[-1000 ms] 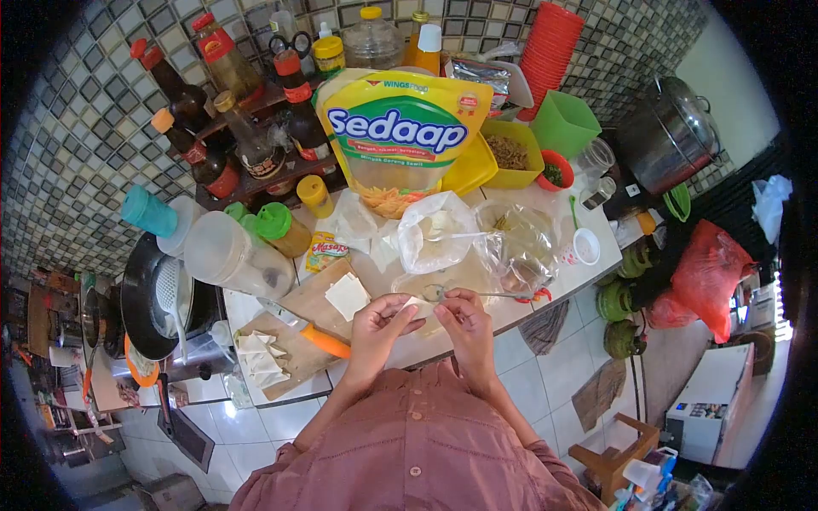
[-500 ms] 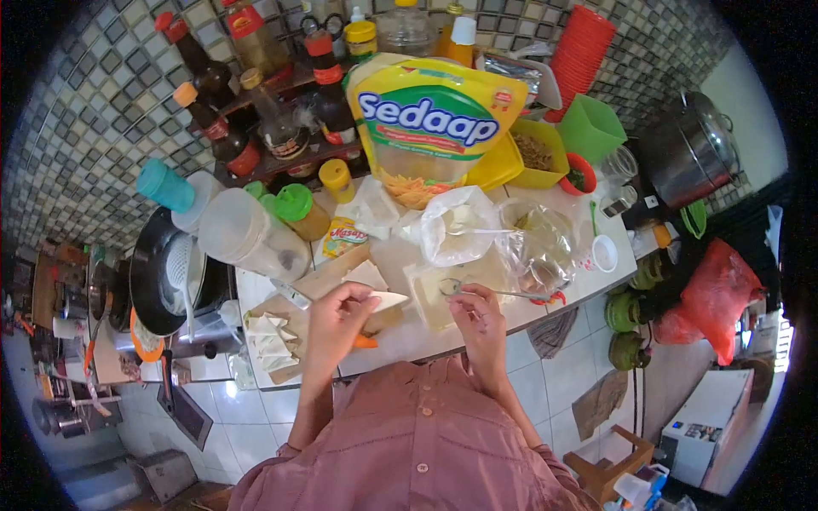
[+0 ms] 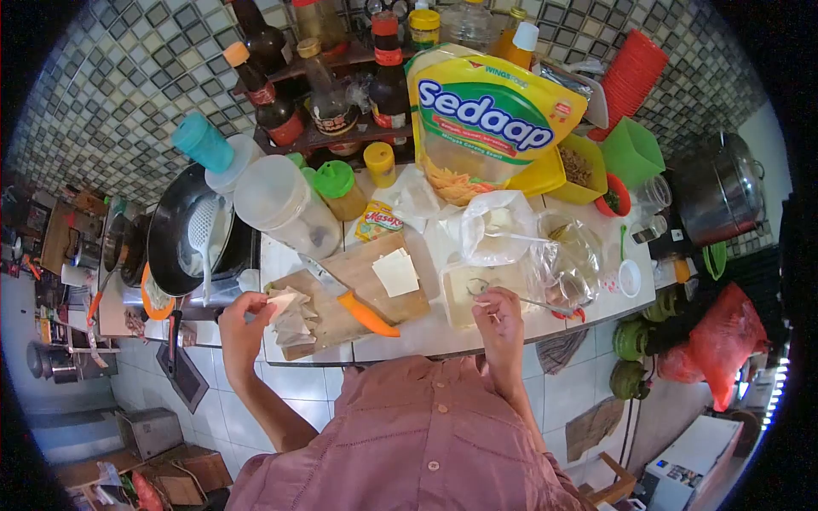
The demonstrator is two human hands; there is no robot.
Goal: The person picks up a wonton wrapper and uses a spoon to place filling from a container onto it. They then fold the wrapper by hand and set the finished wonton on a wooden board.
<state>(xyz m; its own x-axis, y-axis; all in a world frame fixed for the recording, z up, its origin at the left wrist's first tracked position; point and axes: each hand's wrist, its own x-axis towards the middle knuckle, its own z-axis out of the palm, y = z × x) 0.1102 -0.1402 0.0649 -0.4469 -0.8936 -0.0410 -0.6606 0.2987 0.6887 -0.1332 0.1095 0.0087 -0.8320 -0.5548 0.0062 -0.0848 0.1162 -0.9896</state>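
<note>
Folded wrapper [image 3: 280, 301] at board's [image 3: 351, 288] left end, by desk's [image 3: 426, 339] front edge; left hand [image 3: 243, 330] holds it, grip narrow, beside other folded wrappers [image 3: 296, 322]. Knife [image 3: 365, 313] lies mid-board, orange handle toward front edge. Flat wrappers [image 3: 396, 272] near board's right end. Further right, tub [image 3: 457, 312]; right hand [image 3: 499, 327] over its right edge, grip narrow on spoon [image 3: 535, 304]. Bag [image 3: 486, 247] behind tub.

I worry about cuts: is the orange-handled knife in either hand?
No, the knife lies on the cutting board, with the left hand and right hand both away from it.
</note>
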